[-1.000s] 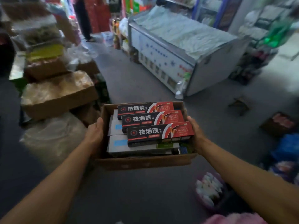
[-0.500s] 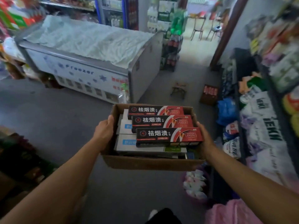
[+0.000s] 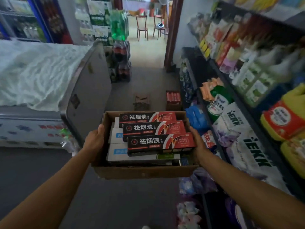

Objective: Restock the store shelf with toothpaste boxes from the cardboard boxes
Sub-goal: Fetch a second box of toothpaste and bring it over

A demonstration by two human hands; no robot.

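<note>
grey floor point(image 3: 145, 76), covered freezer point(image 3: 89, 83) left, blurred, perhaps detergent, shelves point(image 3: 257, 96) right

Two bare forearms, sleeveless to the hands point(image 3: 94, 139).

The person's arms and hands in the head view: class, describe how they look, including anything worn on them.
Both arms are bare from the picture's lower corners to the wrists: no sleeves, watch, bracelet or gloves show. The left hand and right hand are bare too, and no ring is visible on the parts in view. The forearms look slim, and the wide-angle lens stretches them long. No markings can be seen on them.
</note>
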